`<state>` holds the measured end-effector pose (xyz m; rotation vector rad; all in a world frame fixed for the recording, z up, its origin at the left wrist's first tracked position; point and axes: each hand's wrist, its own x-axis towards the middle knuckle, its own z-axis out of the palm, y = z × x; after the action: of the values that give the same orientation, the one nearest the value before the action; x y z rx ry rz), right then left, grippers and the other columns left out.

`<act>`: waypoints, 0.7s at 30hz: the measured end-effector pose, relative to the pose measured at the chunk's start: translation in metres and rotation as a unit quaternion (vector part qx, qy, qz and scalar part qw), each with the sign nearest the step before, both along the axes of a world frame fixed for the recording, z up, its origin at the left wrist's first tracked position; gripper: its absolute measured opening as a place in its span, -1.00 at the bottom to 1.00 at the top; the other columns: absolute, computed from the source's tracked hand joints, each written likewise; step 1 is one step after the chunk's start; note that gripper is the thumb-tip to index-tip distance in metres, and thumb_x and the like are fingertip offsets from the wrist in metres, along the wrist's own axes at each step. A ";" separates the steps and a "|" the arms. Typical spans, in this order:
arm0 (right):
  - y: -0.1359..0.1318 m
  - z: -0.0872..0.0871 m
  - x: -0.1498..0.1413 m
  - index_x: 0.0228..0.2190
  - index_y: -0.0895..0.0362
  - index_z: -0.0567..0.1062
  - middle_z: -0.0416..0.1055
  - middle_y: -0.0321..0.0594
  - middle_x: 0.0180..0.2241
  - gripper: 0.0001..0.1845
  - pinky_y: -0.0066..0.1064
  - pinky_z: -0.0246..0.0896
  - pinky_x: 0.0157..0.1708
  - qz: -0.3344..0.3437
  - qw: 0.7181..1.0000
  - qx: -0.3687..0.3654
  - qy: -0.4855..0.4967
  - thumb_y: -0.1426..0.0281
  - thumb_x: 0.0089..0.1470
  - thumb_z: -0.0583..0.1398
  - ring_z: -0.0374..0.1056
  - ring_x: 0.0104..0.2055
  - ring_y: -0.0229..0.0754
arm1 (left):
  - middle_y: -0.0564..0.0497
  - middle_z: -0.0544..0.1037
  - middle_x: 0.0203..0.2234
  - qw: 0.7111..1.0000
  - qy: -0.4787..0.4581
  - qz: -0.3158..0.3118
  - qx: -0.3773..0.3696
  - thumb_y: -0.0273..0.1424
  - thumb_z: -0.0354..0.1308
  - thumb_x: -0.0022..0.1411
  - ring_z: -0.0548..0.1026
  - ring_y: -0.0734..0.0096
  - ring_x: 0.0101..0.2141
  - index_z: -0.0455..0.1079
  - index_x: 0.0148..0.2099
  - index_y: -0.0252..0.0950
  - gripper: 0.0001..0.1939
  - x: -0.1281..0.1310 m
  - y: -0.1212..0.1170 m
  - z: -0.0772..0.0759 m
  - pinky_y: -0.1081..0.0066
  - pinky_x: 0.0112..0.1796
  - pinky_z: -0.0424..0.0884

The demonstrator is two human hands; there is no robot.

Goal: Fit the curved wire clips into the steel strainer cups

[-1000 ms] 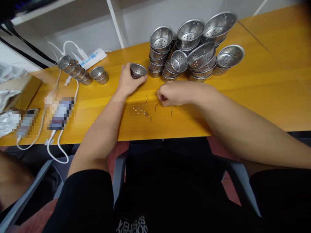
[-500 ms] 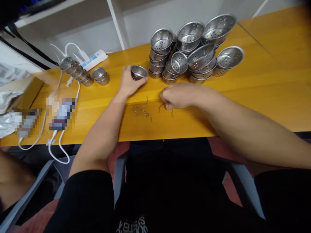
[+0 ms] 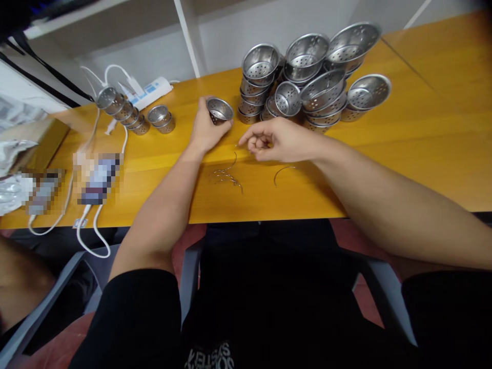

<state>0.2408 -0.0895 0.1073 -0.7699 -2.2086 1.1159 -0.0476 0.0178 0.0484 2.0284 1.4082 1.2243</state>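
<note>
My left hand (image 3: 209, 125) is wrapped around a small perforated metal cup (image 3: 220, 110), its open mouth facing up. Over the table to the right, my right hand (image 3: 269, 141) has its fingers curled, with the index finger reaching toward the cup. A thin curved wire seems pinched there; just a small glint shows by the fingertips, and the rest is hidden. Below and between my hands lies a loose group of thin curved wires (image 3: 230, 178). One separate curved wire (image 3: 279, 174) rests beneath my right wrist.
Stacked perforated metal cups (image 3: 261, 64) in several sizes stand behind my right hand. Farther left are a leaning cup stack (image 3: 123, 110), a shorter stack (image 3: 161, 119), a white power strip (image 3: 154, 91), and a phone (image 3: 100, 179) on a white cable. Someone's bare limb shows at lower left.
My right hand has lifted from the table and its index finger has extended. A wire that was at its fingertips no longer lies on the table. My left hand still holds the cup.
</note>
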 end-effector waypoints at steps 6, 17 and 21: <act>-0.001 0.000 -0.001 -0.18 -0.02 0.71 0.48 -0.32 -0.40 -0.71 -0.23 0.31 -0.34 -0.040 0.998 0.034 0.022 0.07 0.30 0.56 0.31 -0.38 -0.12 | -0.15 0.66 0.47 0.999 -0.019 0.003 0.040 0.11 0.76 0.35 0.64 -0.17 0.52 0.36 0.49 0.04 -0.08 0.010 -0.017 0.023 -0.09 0.63 0.54; 0.001 -0.004 -0.004 0.10 -0.11 0.79 0.71 -0.11 -0.15 -0.37 0.00 0.63 -0.12 -0.173 0.980 0.094 0.043 -0.36 0.46 0.42 0.61 -0.10 0.18 | -0.09 0.72 0.32 0.998 -0.015 -0.047 0.028 0.14 0.89 0.17 0.73 -0.22 0.45 0.41 0.34 0.02 -0.04 0.021 -0.029 0.028 -0.23 0.60 0.62; 0.002 -0.002 -0.002 0.18 -0.09 0.76 0.62 -0.15 -0.22 -0.31 -0.01 0.58 -0.15 -0.204 0.970 0.119 0.055 -0.38 0.52 0.35 0.53 -0.17 0.12 | -0.09 0.75 0.33 0.997 -0.016 -0.073 0.027 0.06 0.87 0.22 0.73 -0.17 0.45 0.44 0.37 0.05 -0.10 0.023 -0.037 0.030 -0.25 0.62 0.61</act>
<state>0.2388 -0.0879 0.1052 -0.9726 -1.9279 0.6621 -0.0243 -0.0193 0.0786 2.0967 1.2005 1.2385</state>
